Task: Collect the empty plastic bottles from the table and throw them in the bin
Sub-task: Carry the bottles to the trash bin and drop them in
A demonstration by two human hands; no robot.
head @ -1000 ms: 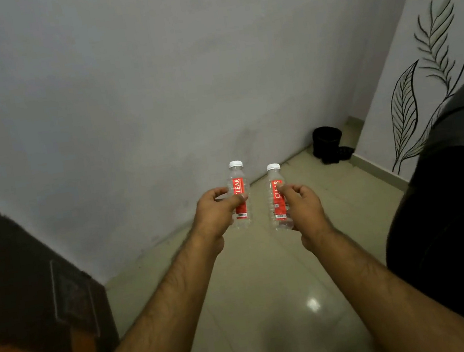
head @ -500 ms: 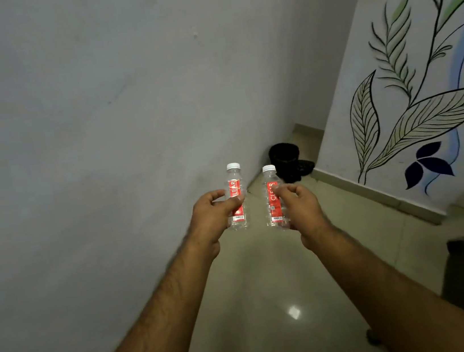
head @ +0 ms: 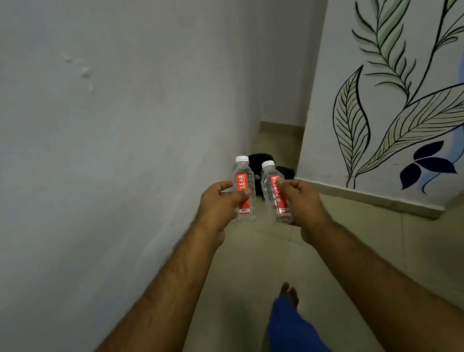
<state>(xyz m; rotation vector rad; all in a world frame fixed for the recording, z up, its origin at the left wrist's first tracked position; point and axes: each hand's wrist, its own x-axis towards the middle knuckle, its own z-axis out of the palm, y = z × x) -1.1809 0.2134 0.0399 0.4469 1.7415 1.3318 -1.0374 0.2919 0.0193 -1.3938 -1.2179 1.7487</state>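
Note:
Two small clear plastic bottles with white caps and red labels are held upright in front of me. My left hand (head: 217,207) grips the left bottle (head: 245,187) and my right hand (head: 303,203) grips the right bottle (head: 272,188). Just behind the bottles, on the floor in the corner, stands a black bin (head: 258,161), mostly hidden by them. Something black (head: 286,171), perhaps its lid, lies to the bin's right.
A plain grey wall (head: 85,136) runs close along my left. A white wall with a painted leaf mural (head: 396,123) juts in on the right. Pale floor tiles (head: 266,260) lead to the corner. My leg in blue trousers and bare foot (head: 289,293) steps forward.
I have walked closer to the corner; the bin now sits right behind the bottles. The dark object on the right has left the view. My leg has come into view below.

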